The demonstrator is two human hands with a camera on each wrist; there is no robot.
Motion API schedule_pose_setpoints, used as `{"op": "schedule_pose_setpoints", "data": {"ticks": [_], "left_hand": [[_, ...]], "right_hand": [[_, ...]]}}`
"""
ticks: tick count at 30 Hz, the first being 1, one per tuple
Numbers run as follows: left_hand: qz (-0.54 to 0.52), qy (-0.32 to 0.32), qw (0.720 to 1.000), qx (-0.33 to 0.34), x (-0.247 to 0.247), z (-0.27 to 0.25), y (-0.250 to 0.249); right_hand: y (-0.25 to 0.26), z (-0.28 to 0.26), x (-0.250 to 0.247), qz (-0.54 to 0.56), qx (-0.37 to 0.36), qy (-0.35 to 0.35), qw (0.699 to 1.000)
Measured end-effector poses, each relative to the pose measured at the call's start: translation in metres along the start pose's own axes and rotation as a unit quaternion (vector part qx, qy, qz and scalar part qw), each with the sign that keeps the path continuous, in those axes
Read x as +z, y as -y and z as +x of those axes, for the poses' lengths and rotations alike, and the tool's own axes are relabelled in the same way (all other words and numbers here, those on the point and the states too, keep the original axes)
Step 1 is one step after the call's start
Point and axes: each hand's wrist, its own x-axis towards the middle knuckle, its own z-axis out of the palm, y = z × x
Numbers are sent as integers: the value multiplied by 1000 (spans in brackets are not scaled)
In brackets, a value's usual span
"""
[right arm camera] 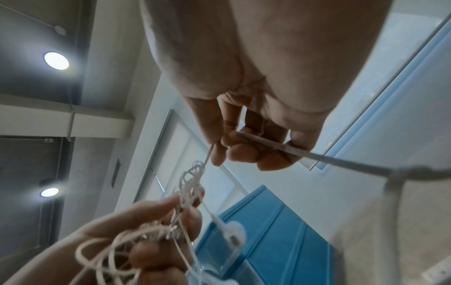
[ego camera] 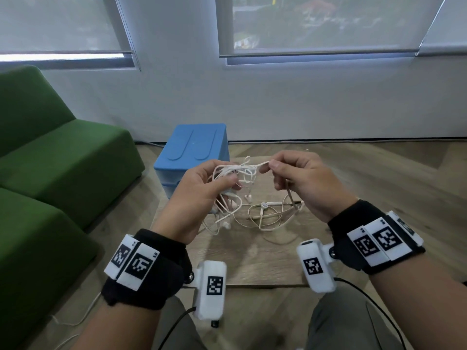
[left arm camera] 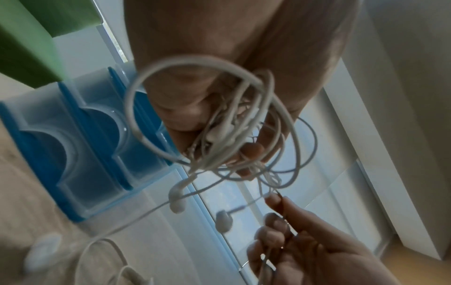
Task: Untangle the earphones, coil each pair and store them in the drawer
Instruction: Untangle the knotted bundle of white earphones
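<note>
A knot of white earphone cords hangs in the air above a low wooden table. My left hand grips the bundle of loops, with earbuds dangling below. My right hand pinches one cord between thumb and forefinger, pulled taut from the knot; the same cord runs on through its curled fingers. More cord with an inline remote lies looped on the table under the hands. The blue drawer unit stands at the table's far left; its drawers look closed.
A green sofa runs along the left side. A white wall with two windows lies behind the table. Wooden floor stretches to the right. My knees are just below the table's near edge.
</note>
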Motion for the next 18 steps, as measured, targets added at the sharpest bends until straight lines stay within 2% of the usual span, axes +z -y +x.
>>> {"op": "schedule_pose_setpoints", "data": {"ticks": [4, 6, 9, 12, 15, 18], "left_hand": [[47, 0, 999, 10, -2, -1, 8], [58, -3, 998, 17, -2, -1, 12], [56, -12, 998, 38, -2, -1, 13], [60, -8, 996, 67, -4, -3, 12], [43, 13, 996, 77, -5, -4, 11], [42, 32, 995, 83, -4, -4, 10]], "right_hand": [[2, 3, -5, 83, 40, -42, 995], [3, 3, -7, 85, 43, -48, 994], [3, 1, -8, 27, 35, -26, 999], [2, -1, -9, -31, 64, -7, 997], [-1, -4, -10, -24, 103, -1, 994], [0, -5, -9, 7, 128, 40, 991]]}}
